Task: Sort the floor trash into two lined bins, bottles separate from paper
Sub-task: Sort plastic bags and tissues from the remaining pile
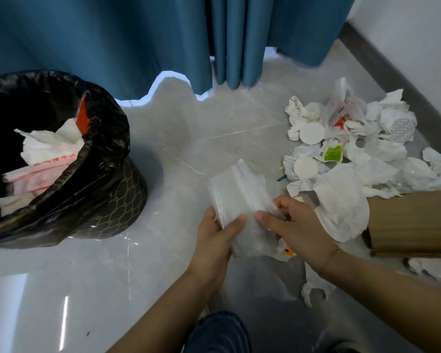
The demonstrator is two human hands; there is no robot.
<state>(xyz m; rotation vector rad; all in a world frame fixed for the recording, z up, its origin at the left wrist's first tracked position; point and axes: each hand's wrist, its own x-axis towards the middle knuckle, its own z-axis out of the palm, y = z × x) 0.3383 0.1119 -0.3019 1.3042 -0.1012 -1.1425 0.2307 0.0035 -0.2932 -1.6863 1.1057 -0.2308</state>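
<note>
A clear plastic bag [239,189] is held upright above the floor between both hands. My left hand [214,240] grips its lower left side with the thumb across the front. My right hand [293,228] pinches its right edge. At the left stands a bin with a black liner [97,138], holding white paper and red-printed wrappers [49,159]. A heap of crumpled paper, tissues and wrappers [362,154] lies on the floor at the right. No bottle is visible.
A brown cardboard piece [413,225] lies at the right edge beside the heap. Blue curtains [138,42] hang behind the bin. A dark baseboard [392,72] runs along the right wall. My knee [219,332] shows at the bottom. Grey tile floor [163,174] separates bin and heap.
</note>
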